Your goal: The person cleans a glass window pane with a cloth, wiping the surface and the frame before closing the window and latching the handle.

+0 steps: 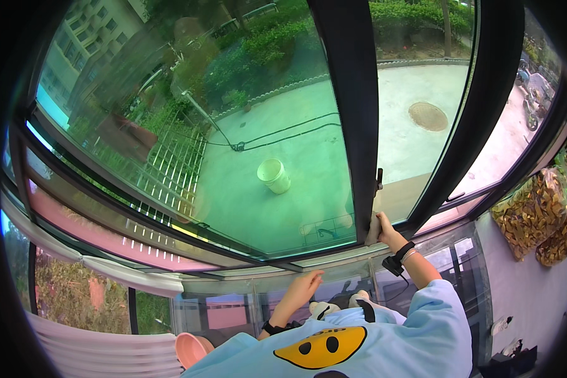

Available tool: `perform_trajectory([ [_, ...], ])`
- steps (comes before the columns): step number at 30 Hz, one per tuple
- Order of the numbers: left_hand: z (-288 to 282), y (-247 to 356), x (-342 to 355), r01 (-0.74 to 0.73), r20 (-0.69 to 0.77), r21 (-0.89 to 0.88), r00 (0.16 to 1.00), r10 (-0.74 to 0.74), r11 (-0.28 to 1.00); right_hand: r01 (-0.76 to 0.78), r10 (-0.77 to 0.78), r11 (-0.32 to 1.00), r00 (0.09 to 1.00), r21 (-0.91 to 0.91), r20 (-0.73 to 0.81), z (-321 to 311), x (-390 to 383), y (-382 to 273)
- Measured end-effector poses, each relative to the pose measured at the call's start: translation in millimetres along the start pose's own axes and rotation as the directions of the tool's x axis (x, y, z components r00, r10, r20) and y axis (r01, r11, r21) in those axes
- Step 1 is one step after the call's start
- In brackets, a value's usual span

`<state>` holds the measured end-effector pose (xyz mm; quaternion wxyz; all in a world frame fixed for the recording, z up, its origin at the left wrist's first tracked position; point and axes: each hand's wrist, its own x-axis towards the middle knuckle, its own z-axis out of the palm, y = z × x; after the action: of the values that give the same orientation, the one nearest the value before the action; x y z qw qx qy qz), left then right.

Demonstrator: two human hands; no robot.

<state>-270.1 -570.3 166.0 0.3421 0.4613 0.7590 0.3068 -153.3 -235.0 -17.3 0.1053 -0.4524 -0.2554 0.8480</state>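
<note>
My right hand (387,230) reaches to the low end of a dark window frame post (354,126). Its fingers press a small greyish cloth (373,229) against the post. Just above the cloth is a dark window handle (379,178). To the left of the post stretches a large green-tinted glass pane (290,220). My left hand (303,288) hangs below the sill, holding nothing, its fingers loosely stretched toward the right. Both wrists carry dark bands, and a small black device (394,265) with a cable sits at the right one.
A pink basin (193,350) stands at my lower left, beside white curtain folds (101,343). Clear bags of brown pieces (530,220) rest at the right. Through the glass, a pale bucket (274,176) stands on paving near a white fence (183,170).
</note>
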Motion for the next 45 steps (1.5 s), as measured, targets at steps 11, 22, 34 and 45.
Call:
perform_trajectory([
  [11, 14.5, 10.8, 9.3, -0.057, 0.070, -0.203, 0.995, 0.073, 0.977, 0.380, -0.399, 0.915, 0.903, 0.138, 0.159, 49.0, -115.7, -73.0],
  [22, 13.8, 18.6, 5.7, -0.052, 0.128, -0.151, 0.989, 0.071, 0.987, 0.724, -0.759, 0.650, 0.601, 0.231, 0.250, 83.8, -229.9, -153.2],
  [34, 26.2, 6.1, 1.8, -0.029, 0.119, -0.165, 0.992, 0.049, 0.986, 0.824, -0.941, -0.339, -0.291, -0.453, 0.174, 146.3, -158.7, -110.4],
  [45, 34.8, -6.6, -16.1, -0.005, 0.071, -0.240, 0.997, 0.023, 0.971, 0.810, -0.904, -0.418, -0.416, -0.412, 0.099, 143.2, -135.8, -123.3],
])
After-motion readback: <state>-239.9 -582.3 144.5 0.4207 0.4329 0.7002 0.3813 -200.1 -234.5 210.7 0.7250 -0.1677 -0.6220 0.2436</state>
